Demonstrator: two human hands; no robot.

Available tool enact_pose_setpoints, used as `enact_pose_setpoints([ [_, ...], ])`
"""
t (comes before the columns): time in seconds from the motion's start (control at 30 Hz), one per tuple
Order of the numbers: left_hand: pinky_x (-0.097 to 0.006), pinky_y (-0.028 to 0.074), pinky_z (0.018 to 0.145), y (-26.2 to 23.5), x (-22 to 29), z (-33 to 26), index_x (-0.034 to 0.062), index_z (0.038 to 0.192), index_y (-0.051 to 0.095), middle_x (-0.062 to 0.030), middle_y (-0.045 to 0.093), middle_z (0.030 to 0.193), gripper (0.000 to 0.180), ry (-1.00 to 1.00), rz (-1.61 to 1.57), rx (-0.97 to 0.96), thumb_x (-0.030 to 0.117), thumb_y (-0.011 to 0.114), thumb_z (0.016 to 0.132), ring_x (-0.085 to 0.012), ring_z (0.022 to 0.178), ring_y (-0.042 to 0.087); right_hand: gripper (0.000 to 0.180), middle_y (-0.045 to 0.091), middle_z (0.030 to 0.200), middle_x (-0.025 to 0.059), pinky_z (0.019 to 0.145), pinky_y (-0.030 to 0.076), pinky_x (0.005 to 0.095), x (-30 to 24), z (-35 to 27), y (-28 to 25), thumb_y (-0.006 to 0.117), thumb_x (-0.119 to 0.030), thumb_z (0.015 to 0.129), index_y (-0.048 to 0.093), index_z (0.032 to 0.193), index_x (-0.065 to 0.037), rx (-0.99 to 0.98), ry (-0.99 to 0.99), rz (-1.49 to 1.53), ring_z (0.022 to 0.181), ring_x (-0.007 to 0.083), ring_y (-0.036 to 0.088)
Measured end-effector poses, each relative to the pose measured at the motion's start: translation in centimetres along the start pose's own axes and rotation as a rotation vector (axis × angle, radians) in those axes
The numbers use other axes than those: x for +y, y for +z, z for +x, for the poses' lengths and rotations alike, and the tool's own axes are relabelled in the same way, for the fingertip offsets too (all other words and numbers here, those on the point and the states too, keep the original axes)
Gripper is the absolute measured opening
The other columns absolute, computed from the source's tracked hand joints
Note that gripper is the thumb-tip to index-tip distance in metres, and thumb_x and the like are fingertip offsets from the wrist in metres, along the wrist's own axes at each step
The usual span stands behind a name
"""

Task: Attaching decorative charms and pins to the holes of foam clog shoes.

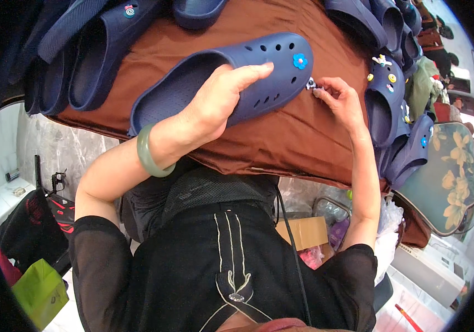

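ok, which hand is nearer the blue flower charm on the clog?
Right. The right hand pinches a small charm just beside the blue flower charm; the left hand grips the clog mid-body, farther back.

brown cloth [281,133] | navy clog stacks [65,66] [392,99] | floral cushion [452,171] | cardboard box [306,232] | green bag [40,290]

Navy clog [231,77]: matt moulded foam-plastic, perforated top, pebbled footbed. Flower charm [300,61] on it: glossy plastic. Small charm [310,84] at right hand [341,100]: shiny, metal-looking. Counter cloth [281,138]: brown, smooth woven fabric, slight sheen. Left-wrist bangle [149,154]: polished, jade-like green.
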State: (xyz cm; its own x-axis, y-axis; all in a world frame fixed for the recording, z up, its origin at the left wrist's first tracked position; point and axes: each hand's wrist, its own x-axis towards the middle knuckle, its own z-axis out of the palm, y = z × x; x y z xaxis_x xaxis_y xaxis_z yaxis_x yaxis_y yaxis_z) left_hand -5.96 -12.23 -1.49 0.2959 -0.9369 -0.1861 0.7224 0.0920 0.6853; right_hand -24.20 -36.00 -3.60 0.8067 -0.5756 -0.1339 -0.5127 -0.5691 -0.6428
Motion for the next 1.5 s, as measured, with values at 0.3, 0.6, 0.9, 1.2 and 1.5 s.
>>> enact_pose_setpoints([
  [0.3, -0.028, 0.046, 0.085, 0.6, -0.3, -0.5, -0.0006, 0.102, 0.06, -0.0045, 0.064, 0.098, 0.031, 0.158, 0.15, 0.043, -0.001, 0.057, 0.071, -0.0147, 0.09, 0.059, 0.013, 0.064, 0.081, 0.0027, 0.066, 0.047, 0.0243, -3.5, -3.3, 0.6, 0.07, -0.006, 0.082, 0.067, 0.094, -0.003, 0.26, -0.084, 0.36, 0.071, 0.0085, 0.057],
  [0.6, -0.027, 0.046, 0.082, 1.1, -0.9, -1.3, 0.0005, 0.108, 0.056, -0.0016, 0.057, 0.097, 0.039, 0.198, 0.24, 0.048, 0.001, 0.051, 0.069, -0.0118, 0.09, 0.054, 0.013, 0.068, 0.086, 0.0037, 0.083, 0.044, 0.0328, -12.8, 1.6, 1.4, 0.073, -0.014, 0.075, 0.07, 0.086, -0.007, 0.11, -0.635, -0.107, 0.088, 0.0189, 0.059],
  [0.9, -0.028, 0.046, 0.082, 0.9, -0.8, -2.0, -0.0013, 0.112, 0.055, -0.0034, 0.059, 0.1, 0.043, 0.059, 0.27, -0.086, 0.004, 0.052, 0.069, -0.0139, 0.092, 0.055, 0.024, 0.062, 0.099, 0.0039, 0.091, 0.044, 0.0309, -13.0, 7.7, -1.2, 0.072, -0.021, 0.082, 0.065, 0.097, -0.004, -0.799, -0.681, 0.133, 0.1, 0.0144, 0.055],
  [1.2, -0.029, 0.047, 0.084, 1.6, -0.9, -2.5, -0.002, 0.115, 0.054, -0.0061, 0.061, 0.104, 0.045, -0.033, 0.298, 0.006, -0.002, 0.056, 0.07, -0.016, 0.093, 0.058, 0.037, 0.06, 0.106, 0.0086, 0.09, 0.043, 0.0296, -13.0, 7.8, -1.5, 0.078, -0.025, 0.075, 0.06, 0.099, -0.004, -0.931, -0.217, 0.046, 0.101, 0.0178, 0.055],
  [1.5, -0.029, 0.047, 0.084, 2.2, -0.8, -2.4, -0.0021, 0.112, 0.055, -0.0059, 0.062, 0.101, 0.045, -0.03, 0.269, 0.05, -0.001, 0.055, 0.068, -0.0162, 0.093, 0.059, 0.043, 0.063, 0.101, 0.0082, 0.084, 0.046, 0.0308, -12.4, 6.5, -0.5, 0.075, -0.027, 0.078, 0.055, 0.107, -0.002, -0.748, -0.369, 0.006, 0.096, 0.0168, 0.058],
])
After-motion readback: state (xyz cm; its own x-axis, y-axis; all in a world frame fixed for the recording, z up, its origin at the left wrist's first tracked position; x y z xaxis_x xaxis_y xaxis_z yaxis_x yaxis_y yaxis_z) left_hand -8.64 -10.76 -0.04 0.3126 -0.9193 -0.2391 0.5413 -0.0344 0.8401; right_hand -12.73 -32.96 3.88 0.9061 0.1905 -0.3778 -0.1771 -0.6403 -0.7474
